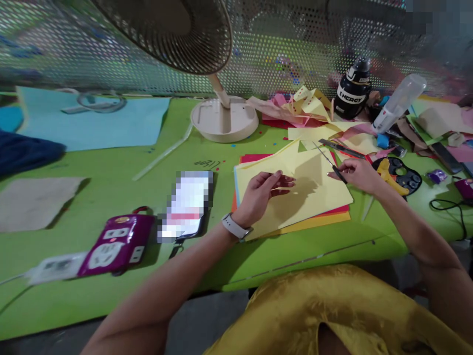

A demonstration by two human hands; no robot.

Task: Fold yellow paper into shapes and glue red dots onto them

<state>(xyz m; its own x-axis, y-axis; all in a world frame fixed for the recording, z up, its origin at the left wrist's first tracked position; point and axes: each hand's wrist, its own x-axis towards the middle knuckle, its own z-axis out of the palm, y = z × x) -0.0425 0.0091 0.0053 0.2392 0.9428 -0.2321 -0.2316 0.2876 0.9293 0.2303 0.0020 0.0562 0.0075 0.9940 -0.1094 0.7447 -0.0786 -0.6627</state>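
My left hand (260, 192), with a watch on its wrist, hovers over the left part of a stack of coloured paper. Its fingers are loosely stretched and apart, and no object shows in them. The top sheet is pale yellow paper (318, 192), with red, orange and blue edges beneath. At the stack's right side my right hand (353, 172) is closed on a slim pointed tool (338, 173) with a dark handle. Its thin metal tip points up and left, above the yellow sheet. A utility knife (342, 148) lies just behind that hand.
A fan (224, 118) stands at the back. A phone (188, 204) and a purple power block (118, 241) lie left. Paper scraps (295, 108), a black bottle (353, 91), a clear bottle (401, 103) and a yellow glue gun (391, 175) crowd the right. Blue paper (111, 128) lies back left.
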